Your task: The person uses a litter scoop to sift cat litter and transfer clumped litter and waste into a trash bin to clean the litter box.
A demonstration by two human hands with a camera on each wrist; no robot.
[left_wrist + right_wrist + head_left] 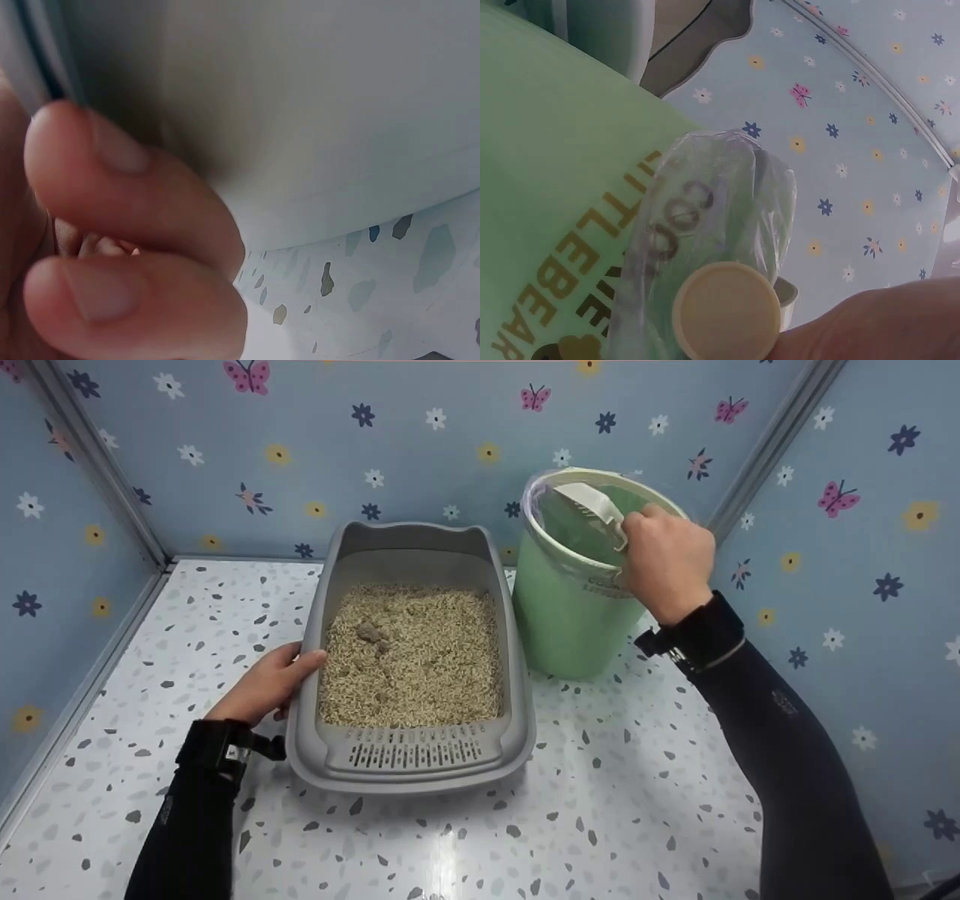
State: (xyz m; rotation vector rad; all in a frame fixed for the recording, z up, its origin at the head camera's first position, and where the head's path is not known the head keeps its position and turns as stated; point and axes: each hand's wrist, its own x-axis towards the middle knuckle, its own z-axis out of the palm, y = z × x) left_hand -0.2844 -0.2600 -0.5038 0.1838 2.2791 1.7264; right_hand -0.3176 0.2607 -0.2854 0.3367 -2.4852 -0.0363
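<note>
My left hand [271, 679] grips the left rim of a grey litter box [411, 780], thumb over the top edge. Curled fingers [135, 202] show below that rim in the left wrist view. Pale granular litter [435, 660] fills the box, with a few darker clumps [369, 632] lying on top, left of centre. My right hand [670, 556] holds a white litter scoop [589, 502] by its handle, over the mouth of a green bin [566, 615]. The scoop's head is tilted inside the bin's opening. A round cream handle end [726, 311] shows in the right wrist view.
A clear plastic liner [712, 195] folds over the bin's pale rim. The bin stands close against the litter box's right side. Flower-patterned panels [420, 450] enclose the back and both sides of the speckled white tabletop [585, 810].
</note>
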